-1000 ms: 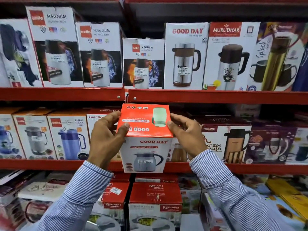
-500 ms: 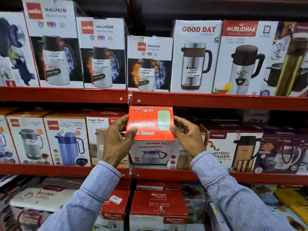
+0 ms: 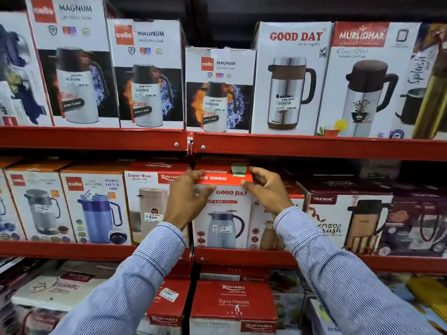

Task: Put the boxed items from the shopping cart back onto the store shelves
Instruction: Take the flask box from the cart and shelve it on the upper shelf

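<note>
A white and red Good Day flask box (image 3: 223, 213) stands on the middle red shelf (image 3: 242, 256), upright, between a Super Riva box (image 3: 142, 204) and another carton on its right. My left hand (image 3: 185, 199) grips the box's upper left corner. My right hand (image 3: 266, 189) holds its upper right corner, fingers on the red top flap. The box's top sits just under the shelf above. The shopping cart is out of view.
The upper red shelf (image 3: 314, 147) carries tall Cello Magnum (image 3: 147, 73), Good Day and Murlidhar flask boxes. A Trueware box (image 3: 346, 221) stands to the right. Red Rishabh cartons (image 3: 233, 303) are stacked on the level below.
Both hands have pushed the Good Day box forward and down onto the middle shelf; it now stands in the row, and the view has moved closer.
</note>
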